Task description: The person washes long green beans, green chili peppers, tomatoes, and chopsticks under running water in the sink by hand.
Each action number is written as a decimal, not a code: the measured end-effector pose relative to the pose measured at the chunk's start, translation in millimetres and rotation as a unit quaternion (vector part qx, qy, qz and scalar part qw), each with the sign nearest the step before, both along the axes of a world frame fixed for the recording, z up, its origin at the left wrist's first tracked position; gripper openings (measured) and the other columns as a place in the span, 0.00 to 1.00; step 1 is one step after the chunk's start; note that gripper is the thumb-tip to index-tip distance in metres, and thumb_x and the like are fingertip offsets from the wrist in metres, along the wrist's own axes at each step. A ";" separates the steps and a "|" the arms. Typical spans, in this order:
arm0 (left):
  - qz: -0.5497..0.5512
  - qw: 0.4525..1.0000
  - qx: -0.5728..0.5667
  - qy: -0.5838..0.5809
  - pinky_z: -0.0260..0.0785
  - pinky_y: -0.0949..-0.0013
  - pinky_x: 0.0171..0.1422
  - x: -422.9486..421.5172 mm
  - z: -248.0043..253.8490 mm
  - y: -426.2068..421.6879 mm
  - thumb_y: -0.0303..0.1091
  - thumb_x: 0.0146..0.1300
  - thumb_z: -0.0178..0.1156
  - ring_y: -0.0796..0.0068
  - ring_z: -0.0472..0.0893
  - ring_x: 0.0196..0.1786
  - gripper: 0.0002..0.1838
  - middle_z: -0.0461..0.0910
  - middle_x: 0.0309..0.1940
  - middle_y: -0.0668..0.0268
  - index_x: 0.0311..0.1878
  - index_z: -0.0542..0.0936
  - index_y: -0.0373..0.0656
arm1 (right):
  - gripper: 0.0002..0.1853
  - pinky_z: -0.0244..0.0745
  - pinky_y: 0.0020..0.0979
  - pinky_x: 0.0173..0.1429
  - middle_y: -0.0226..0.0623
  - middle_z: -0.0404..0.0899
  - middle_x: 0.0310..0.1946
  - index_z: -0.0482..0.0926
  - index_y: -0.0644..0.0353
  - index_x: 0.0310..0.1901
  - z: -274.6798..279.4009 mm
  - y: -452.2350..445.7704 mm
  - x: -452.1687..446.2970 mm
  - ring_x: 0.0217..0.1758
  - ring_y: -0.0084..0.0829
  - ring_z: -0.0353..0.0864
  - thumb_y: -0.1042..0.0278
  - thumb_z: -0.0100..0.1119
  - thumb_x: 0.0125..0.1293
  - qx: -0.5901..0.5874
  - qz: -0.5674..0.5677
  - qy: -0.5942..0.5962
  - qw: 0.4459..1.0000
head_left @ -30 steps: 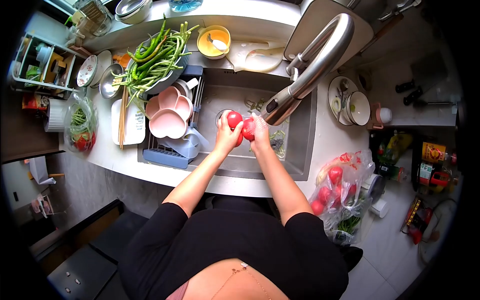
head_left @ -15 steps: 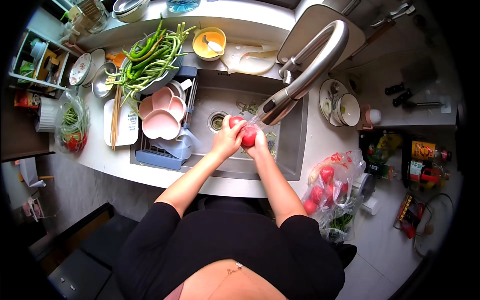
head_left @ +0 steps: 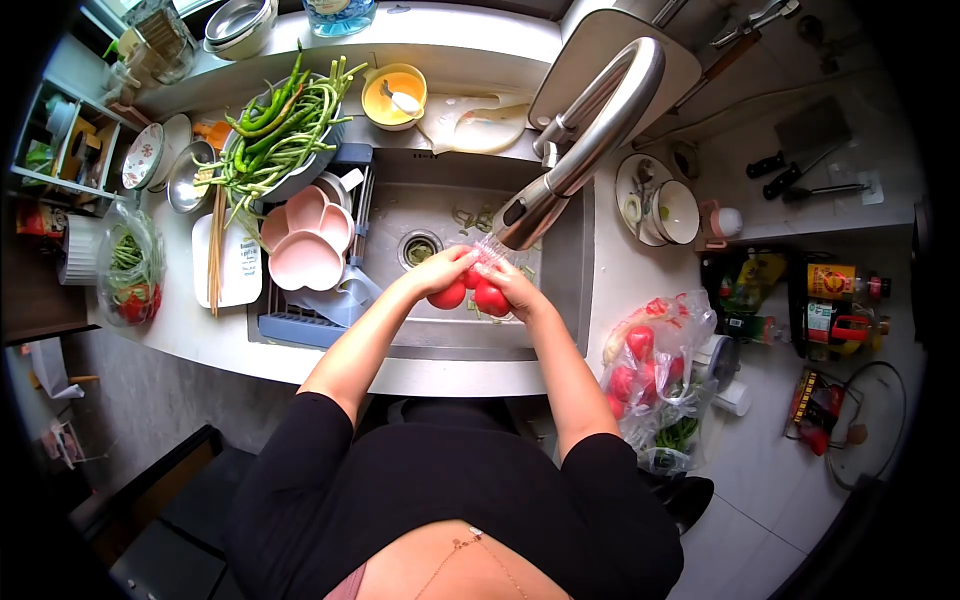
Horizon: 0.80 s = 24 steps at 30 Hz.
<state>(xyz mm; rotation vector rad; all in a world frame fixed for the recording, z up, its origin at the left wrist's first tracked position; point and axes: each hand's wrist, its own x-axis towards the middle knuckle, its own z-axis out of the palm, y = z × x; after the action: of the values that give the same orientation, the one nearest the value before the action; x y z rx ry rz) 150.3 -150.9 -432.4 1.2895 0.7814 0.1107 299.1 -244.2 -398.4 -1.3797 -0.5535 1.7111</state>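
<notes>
Under the running water of the faucet (head_left: 530, 215), my two hands meet over the sink (head_left: 400, 335). My left hand (head_left: 443, 268) is closed round a red tomato (head_left: 446, 295), which bulges below the fingers. Beside it, my right hand (head_left: 515, 290) grips another tomato (head_left: 490, 299). A bit more red shows between the fingers; I cannot tell whether it is a third tomato. Green scraps lie on the sink floor near the drain (head_left: 420, 248).
Left of the sink, a rack (head_left: 300, 330) holds pink plates (head_left: 305, 258), with a bowl of green beans and peppers (head_left: 285, 130) behind. A plastic bag of tomatoes (head_left: 655, 370) sits right. Bowls (head_left: 677, 212) stand beyond the faucet, and knives (head_left: 790, 175) lie far right.
My hands have come slightly nearer my body with the tomatoes, which are turned lower and sit side by side. The whole view has shifted a little.
</notes>
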 end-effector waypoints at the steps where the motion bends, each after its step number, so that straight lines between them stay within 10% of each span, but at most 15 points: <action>1: -0.021 0.999 0.034 0.011 0.65 0.69 0.57 -4.1 -4.2 1.5 0.41 0.67 0.46 0.73 0.74 0.51 0.22 0.76 0.50 0.59 0.58 0.69 0.36 | 0.22 0.76 0.29 0.45 0.39 0.75 0.47 0.67 0.59 0.58 -2.9 3.5 0.1 0.46 0.29 0.77 0.64 0.54 0.63 0.002 0.032 0.006 0.999; 6: 0.009 0.975 0.205 0.087 0.66 0.62 0.58 -20.5 30.3 -6.4 0.54 0.59 0.55 0.55 0.76 0.54 0.31 0.75 0.50 0.50 0.58 0.67 0.43 | 0.21 0.80 0.37 0.28 0.43 0.78 0.42 0.67 0.52 0.60 -16.5 13.6 -4.4 0.31 0.37 0.82 0.57 0.48 0.66 -0.062 0.018 0.115 0.991; 12: 0.085 0.983 0.155 0.048 0.66 0.66 0.57 -42.9 1.4 -8.7 0.48 0.53 0.66 0.64 0.75 0.51 0.34 0.74 0.48 0.53 0.57 0.65 0.40 | 0.26 0.80 0.38 0.28 0.44 0.75 0.47 0.66 0.52 0.60 -21.4 21.7 -25.2 0.34 0.38 0.81 0.46 0.41 0.68 -0.080 -0.011 0.217 0.973; 17: 0.338 0.924 -0.177 -0.037 0.71 0.68 0.48 -33.5 -20.4 -9.0 0.56 0.62 0.54 0.71 0.76 0.46 0.30 0.73 0.46 0.59 0.56 0.66 0.42 | 0.26 0.79 0.42 0.43 0.43 0.74 0.46 0.69 0.57 0.51 -20.7 25.7 -29.5 0.43 0.42 0.78 0.45 0.56 0.61 -0.111 -0.194 0.368 0.902; 24: 0.393 0.842 -0.348 -0.125 0.75 0.55 0.45 -2.5 -8.9 -12.5 0.56 0.58 0.59 0.68 0.75 0.48 0.31 0.70 0.50 0.66 0.60 0.62 0.54 | 0.17 0.73 0.47 0.55 0.37 0.74 0.47 0.71 0.54 0.48 -15.8 4.9 -7.1 0.52 0.37 0.74 0.60 0.59 0.60 0.005 -0.295 0.342 0.892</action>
<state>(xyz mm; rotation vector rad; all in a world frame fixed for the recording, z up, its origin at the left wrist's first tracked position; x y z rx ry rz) 147.8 -163.4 -441.3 0.1974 0.9624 0.5871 292.0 -239.3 -414.2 -0.7267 0.2420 1.5240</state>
